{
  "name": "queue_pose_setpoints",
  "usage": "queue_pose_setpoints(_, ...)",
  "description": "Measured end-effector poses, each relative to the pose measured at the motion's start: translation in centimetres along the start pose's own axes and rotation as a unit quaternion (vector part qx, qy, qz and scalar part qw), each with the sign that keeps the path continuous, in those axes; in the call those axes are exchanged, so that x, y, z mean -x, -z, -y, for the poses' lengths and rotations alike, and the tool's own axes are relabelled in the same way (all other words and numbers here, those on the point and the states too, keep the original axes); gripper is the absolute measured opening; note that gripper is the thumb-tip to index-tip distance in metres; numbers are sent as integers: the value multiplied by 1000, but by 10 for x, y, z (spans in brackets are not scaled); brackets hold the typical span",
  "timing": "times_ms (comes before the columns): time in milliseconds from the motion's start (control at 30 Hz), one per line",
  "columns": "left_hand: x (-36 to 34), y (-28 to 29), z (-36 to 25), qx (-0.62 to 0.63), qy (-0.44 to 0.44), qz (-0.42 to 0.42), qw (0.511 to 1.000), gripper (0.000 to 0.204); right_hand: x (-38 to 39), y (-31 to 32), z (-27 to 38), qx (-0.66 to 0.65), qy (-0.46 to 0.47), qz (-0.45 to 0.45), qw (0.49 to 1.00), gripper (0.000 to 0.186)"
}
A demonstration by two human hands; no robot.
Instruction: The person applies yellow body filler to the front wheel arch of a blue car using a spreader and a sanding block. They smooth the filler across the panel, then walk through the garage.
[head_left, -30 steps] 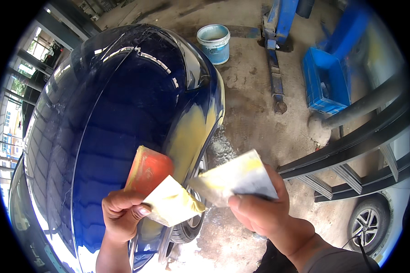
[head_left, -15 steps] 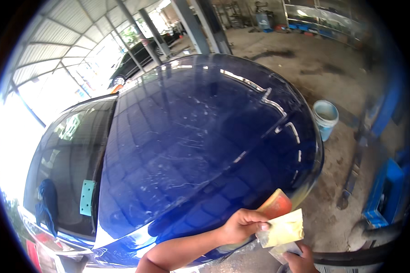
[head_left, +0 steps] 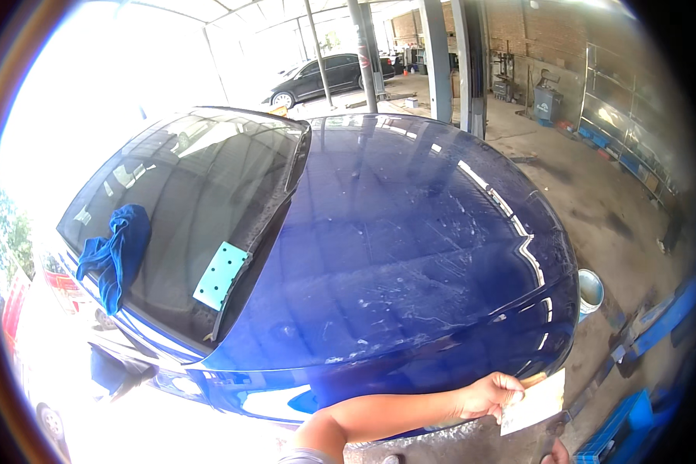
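Your left hand [head_left: 493, 396] pinches one pale card [head_left: 535, 405] near your right hand [head_left: 557, 453] (I cannot tell its grip), beside one blue car [head_left: 379, 255].

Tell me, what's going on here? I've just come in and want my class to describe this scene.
A person is working beside a blue car, the left hand gripping a pale flat card near its front end. The right hand shows only partly at the lower edge, below the card; what it holds is unclear. On the windscreen lie a blue cloth and a teal strip with dark spots. A bucket stands by the car's front.
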State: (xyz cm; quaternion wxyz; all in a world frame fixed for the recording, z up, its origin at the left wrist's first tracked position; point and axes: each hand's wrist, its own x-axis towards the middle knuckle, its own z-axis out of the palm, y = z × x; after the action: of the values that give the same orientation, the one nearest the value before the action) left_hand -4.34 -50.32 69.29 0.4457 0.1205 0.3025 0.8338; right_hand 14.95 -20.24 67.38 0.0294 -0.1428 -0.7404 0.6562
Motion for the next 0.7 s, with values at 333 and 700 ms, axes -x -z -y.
queue_pose_setpoints(333,74,-31,28,-114,-34,-65,991,18,40,-7,-12,263,173,-29,949,37)
queue_pose_setpoints(700,150,-96,103,-130,-97,-13,987,17,96,-133,79,-262,-108,-25,959,28)
